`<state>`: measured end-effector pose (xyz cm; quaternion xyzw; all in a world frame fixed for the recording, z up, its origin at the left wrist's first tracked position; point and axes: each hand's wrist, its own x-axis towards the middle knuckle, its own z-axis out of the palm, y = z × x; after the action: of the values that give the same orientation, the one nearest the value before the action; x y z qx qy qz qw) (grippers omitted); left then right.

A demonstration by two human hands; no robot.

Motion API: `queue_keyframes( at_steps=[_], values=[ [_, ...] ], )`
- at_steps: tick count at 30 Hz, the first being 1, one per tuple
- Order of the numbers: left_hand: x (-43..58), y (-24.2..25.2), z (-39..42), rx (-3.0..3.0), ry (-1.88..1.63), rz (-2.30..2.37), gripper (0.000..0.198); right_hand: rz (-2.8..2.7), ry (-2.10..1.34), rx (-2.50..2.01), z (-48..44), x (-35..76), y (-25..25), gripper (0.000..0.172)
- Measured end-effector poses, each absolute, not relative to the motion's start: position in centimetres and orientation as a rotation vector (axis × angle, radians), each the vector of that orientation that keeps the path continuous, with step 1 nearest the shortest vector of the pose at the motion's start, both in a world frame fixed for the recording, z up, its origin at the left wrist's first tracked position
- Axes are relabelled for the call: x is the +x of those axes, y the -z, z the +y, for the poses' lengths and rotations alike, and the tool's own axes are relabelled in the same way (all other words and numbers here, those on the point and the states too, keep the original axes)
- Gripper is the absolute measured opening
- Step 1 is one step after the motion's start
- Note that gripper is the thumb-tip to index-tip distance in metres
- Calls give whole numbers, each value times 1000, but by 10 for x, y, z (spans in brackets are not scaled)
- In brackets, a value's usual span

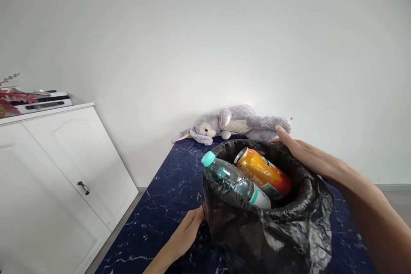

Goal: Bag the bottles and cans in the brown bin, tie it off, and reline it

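A trash bin [257, 235] lined with a black plastic bag stands at the near right, its mouth facing up toward me. Inside, a clear plastic bottle [236, 180] with a teal cap leans out over the left rim. Next to it lies an orange soda can [263, 171], tilted, its top toward the upper left. My left hand [186, 231] grips the bin's left side low down, its fingertips hidden by the bag. Across the far right rim, my right hand [300, 150] holds the bin with the thumb raised and the other fingers mostly hidden.
Behind the bin, a grey plush rabbit [237, 122] lies on its side against the white wall [205, 43]. The dark blue marbled tabletop [170, 184] stretches left of the bin. A white cabinet [64, 171] at the left carries a white-and-black object [48, 102] and reddish artificial leaves [19, 95].
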<state>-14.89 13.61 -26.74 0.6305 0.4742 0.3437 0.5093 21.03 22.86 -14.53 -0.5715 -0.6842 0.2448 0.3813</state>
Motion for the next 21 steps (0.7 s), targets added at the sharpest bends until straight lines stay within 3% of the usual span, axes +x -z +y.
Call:
queue_keyframes(
  at_steps=[4, 12, 17, 21],
  values=[
    [-142, 233, 157, 1194, -898, 848, 87, -1649, -723, -1403, 227, 209, 141, 58],
    [-124, 152, 178, 1192, -1239, 769, 40, -1431, -722, -1037, 205, 204, 126, 59],
    [-116, 123, 174, 1285, -1295, 875, 49, -1259, -786, -885, 190, 194, 118, 45],
    [-114, 102, 168, 1332, -1402, 856, 49, -1010, -879, -724, 180, 187, 108, 48]
  ],
)
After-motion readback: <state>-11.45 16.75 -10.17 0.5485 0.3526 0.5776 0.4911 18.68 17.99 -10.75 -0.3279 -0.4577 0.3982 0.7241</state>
